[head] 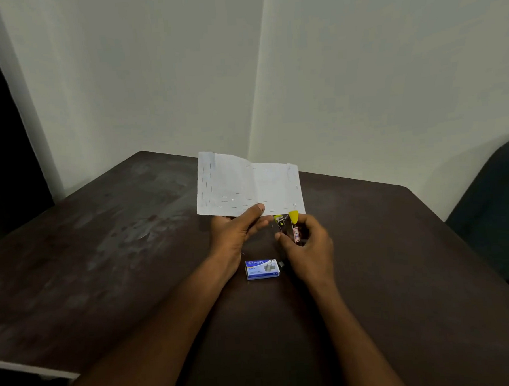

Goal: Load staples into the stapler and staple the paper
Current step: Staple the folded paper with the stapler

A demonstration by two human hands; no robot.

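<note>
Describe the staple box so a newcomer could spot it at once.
Start at the dark table and look between the person's two forearms, nearer than the paper. The staple box lies flat there, touched by neither hand. It is the only blue and white thing there.

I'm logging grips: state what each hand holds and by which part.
The left hand pinches the paper at its near edge. The right hand grips the stapler around its rear body, yellow front toward the paper.
</note>
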